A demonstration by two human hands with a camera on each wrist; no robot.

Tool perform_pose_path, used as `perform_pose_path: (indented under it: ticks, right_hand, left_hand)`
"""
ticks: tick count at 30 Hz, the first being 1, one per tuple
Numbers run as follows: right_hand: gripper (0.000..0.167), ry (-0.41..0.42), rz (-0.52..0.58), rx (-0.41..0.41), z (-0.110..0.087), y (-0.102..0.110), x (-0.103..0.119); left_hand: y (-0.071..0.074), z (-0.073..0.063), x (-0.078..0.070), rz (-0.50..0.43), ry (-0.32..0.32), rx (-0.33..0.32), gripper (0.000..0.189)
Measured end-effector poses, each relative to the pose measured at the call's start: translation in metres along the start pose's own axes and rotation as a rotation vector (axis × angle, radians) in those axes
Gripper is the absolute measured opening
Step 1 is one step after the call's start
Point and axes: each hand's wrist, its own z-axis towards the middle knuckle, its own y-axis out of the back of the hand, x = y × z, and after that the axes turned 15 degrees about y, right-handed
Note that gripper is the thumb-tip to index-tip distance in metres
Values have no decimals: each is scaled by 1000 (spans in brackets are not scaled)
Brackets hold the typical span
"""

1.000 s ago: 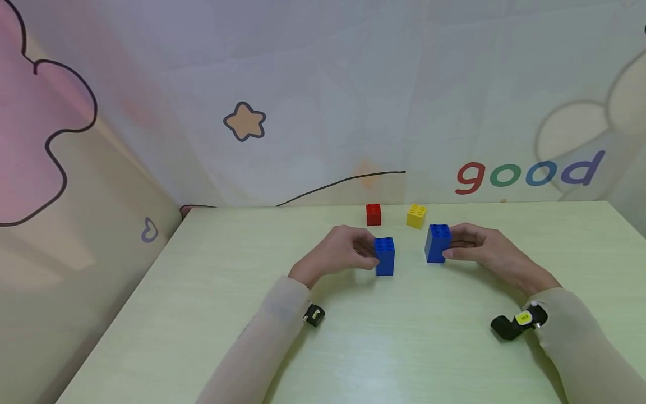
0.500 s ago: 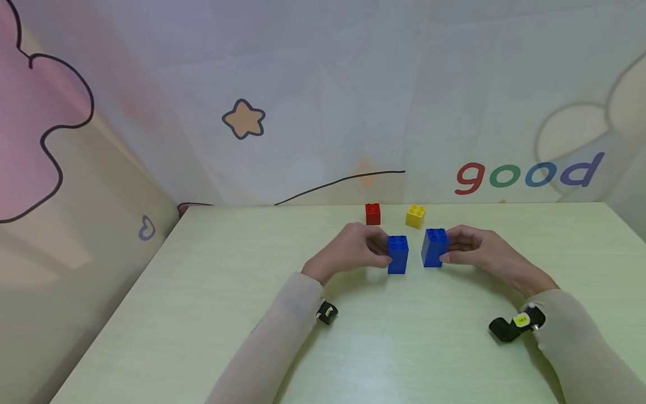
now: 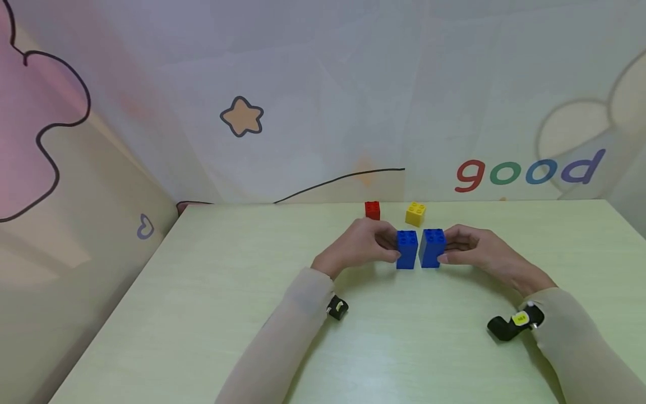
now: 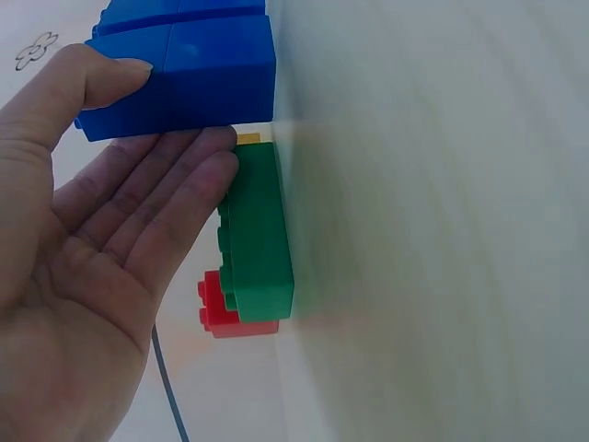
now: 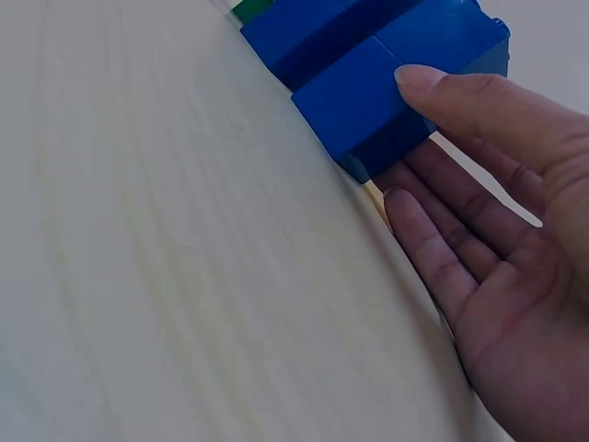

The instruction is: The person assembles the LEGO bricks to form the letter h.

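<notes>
Two blue toy brick stacks stand upright side by side on the table, a narrow gap between them in the head view. My left hand (image 3: 360, 244) holds the left blue stack (image 3: 406, 251), thumb on its near face. The right blue stack (image 3: 431, 248) is pinched by my right hand (image 3: 479, 247). Seams in the wrist views show each stack is made of two bricks. In the left wrist view a green brick (image 4: 259, 239) lies beyond my left fingertips; the hand and stacks hide it in the head view.
Near the table's back edge sit a red brick (image 3: 372, 210), partly covered by my left hand, and a yellow brick (image 3: 415, 214). A printed backdrop (image 3: 323, 112) rises behind the pale table (image 3: 383, 348). Wrist cameras (image 3: 515, 324) hang below both sleeves.
My left hand has brought its blue stack rightward, closing most of the gap. My right hand has shifted its stack slightly left and toward me.
</notes>
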Motion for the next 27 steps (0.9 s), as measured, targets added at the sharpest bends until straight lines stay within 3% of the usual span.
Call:
perform_pose_path:
  ticks: [12,27]
  right_hand:
    - [51,12,62,-11,-1,2,-2]
    - [48,8,44,-5,1,3,-3]
  left_hand:
    - [-3,6,-2,-38,-3,18,28]
    - [-4,3,-2,-38,-5,8,29]
